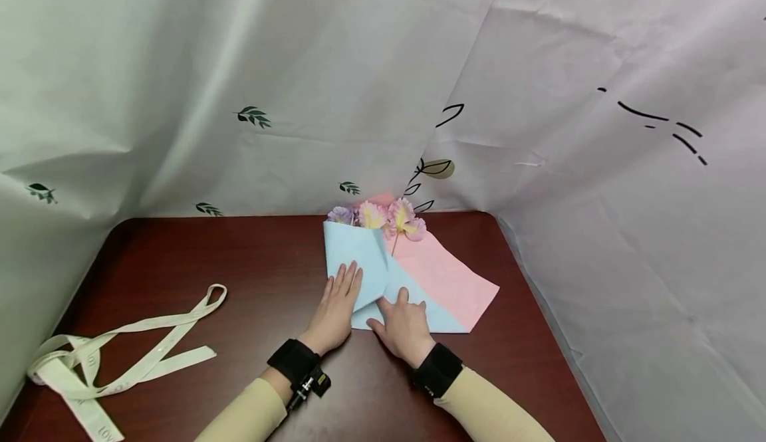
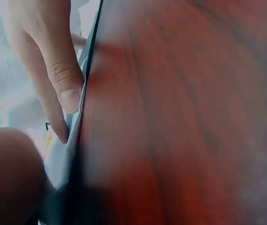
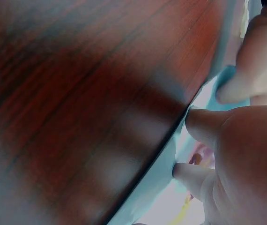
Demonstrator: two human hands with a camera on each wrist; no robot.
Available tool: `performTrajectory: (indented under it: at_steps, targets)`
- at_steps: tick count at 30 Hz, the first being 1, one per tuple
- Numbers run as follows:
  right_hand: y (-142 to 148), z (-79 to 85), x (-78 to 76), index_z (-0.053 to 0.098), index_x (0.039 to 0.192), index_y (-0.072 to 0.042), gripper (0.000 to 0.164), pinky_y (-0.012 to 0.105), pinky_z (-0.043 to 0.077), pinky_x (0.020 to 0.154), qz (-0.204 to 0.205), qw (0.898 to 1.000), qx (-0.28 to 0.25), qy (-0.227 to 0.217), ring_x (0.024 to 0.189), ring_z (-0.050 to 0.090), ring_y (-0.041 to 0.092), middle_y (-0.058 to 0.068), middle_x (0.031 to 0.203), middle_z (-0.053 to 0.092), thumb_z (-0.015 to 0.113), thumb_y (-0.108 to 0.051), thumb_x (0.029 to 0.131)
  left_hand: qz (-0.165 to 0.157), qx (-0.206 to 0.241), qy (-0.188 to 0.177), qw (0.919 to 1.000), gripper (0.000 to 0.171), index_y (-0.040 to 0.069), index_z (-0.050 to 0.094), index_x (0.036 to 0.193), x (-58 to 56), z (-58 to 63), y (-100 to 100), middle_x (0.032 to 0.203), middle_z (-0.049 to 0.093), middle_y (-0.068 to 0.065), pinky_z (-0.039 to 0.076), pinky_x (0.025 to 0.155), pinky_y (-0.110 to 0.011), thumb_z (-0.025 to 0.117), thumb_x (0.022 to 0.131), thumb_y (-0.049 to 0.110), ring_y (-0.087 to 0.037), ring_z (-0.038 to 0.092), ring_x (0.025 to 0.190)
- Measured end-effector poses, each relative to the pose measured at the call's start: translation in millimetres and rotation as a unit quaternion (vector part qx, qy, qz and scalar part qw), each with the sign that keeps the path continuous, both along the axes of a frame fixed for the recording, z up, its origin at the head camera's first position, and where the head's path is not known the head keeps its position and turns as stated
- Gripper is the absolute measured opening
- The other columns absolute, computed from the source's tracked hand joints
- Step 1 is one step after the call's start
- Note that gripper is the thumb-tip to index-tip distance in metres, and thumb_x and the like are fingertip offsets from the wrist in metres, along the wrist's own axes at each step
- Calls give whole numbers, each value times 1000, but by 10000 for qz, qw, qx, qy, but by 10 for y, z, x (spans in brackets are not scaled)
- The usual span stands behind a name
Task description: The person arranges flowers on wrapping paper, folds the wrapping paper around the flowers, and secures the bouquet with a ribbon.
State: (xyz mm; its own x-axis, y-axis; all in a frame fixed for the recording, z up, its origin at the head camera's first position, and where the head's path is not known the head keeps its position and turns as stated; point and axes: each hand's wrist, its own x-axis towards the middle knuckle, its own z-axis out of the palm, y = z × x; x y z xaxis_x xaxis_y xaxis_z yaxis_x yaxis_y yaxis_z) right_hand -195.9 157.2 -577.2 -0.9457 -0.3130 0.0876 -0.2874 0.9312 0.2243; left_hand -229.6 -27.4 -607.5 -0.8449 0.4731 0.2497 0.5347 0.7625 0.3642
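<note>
A sheet of wrapping paper, light blue (image 1: 359,246) on one face and pink (image 1: 451,279) on the other, lies on the table with its left side folded over. Artificial flowers (image 1: 401,217) in pink, yellow and purple stick out of its top. Across the folded blue flap my left hand (image 1: 336,310) lies flat, fingers straight. My right hand (image 1: 405,328) presses the lower part of the paper beside the flap's edge, thumb and a finger spread apart. In the right wrist view, those fingertips (image 3: 185,169) rest on the paper near its bottom edge. The flower stems are mostly hidden under the flap.
A long cream ribbon (image 1: 161,322) with printed letters lies loosely looped on the left of the dark red wooden table (image 1: 269,249). White patterned cloth (image 1: 311,83) hangs behind the table and along its sides. Both wrists wear black straps (image 1: 439,369).
</note>
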Motion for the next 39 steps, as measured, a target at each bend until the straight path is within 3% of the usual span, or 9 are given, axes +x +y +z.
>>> performTrajectory:
  at_steps: [7, 11, 14, 19, 21, 24, 30, 36, 39]
  targets:
    - [9, -1, 14, 76, 99, -10, 61, 56, 56, 71, 43, 10000, -43, 40, 47, 55, 30, 16, 84, 50, 56, -68, 93, -801, -295, -228, 9961, 91, 2, 30, 158, 44, -18, -121, 166, 20, -18, 24, 117, -60, 61, 75, -19, -41, 17, 153]
    - [27, 23, 18, 74, 96, -10, 60, 56, 56, 70, 112, 9997, -175, -126, 46, 52, 28, 16, 85, 50, 54, -66, 95, -1021, -417, -257, 9936, 90, 4, 30, 159, 55, -16, -140, 166, 22, -19, 25, 117, -60, 60, 76, -16, -39, 18, 152]
    - [57, 82, 3, 73, 102, -10, 55, 54, 55, 68, 46, 9966, -604, -556, 52, 52, 27, 17, 88, 52, 56, -61, 96, -1104, -354, -313, 9928, 89, 3, 29, 159, 67, -10, -141, 166, 22, -19, 24, 117, -60, 57, 76, -16, -39, 18, 153]
    - [122, 230, -75, 69, 120, -11, 48, 44, 50, 62, -455, 9697, -1922, -1435, 64, 55, 27, 17, 93, 57, 53, -51, 99, -1164, -211, -386, 9922, 90, 3, 27, 160, 78, -6, -152, 166, 21, -18, 21, 118, -60, 55, 77, -19, -38, 16, 153]
    - [143, 267, -102, 72, 112, -13, 48, 41, 48, 62, -649, 9576, -2312, -1591, 71, 57, 26, 13, 90, 60, 49, -54, 100, -1181, -275, -392, 9918, 91, 5, 25, 160, 76, -12, -160, 167, 19, -16, 20, 119, -59, 54, 77, -19, -37, 15, 154]
    - [165, 281, -118, 73, 90, -17, 54, 37, 46, 64, -759, 9499, -2563, -1622, 78, 57, 23, 5, 82, 61, 44, -61, 101, -1232, -346, -412, 9909, 91, 7, 23, 161, 79, -19, -174, 168, 17, -15, 20, 120, -58, 53, 79, -19, -35, 13, 154]
    - [162, 246, -85, 67, 71, -20, 49, 35, 45, 59, -837, 9490, -2672, -1445, 69, 54, 19, 5, 78, 56, 51, -56, 101, -1384, -239, -453, 9890, 96, 8, 19, 162, 112, -5, -163, 168, 14, -14, 19, 120, -57, 50, 77, -23, -35, 12, 154]
    - [142, 241, -68, 62, 67, -20, 45, 37, 47, 57, -907, 9541, -2530, -1319, 64, 54, 19, 7, 83, 55, 57, -50, 99, -1420, -301, -544, 9879, 102, 10, 14, 163, 153, -8, -131, 169, 10, -11, 16, 121, -55, 50, 74, -24, -31, 7, 155]
    - [134, 242, -55, 62, 67, -20, 44, 38, 48, 58, -933, 9546, -2496, -1330, 64, 54, 19, 8, 85, 56, 58, -50, 99, -1453, -83, -620, 9874, 101, 8, 15, 163, 166, -3, -136, 169, 12, -11, 16, 121, -56, 49, 73, -24, -32, 8, 155]
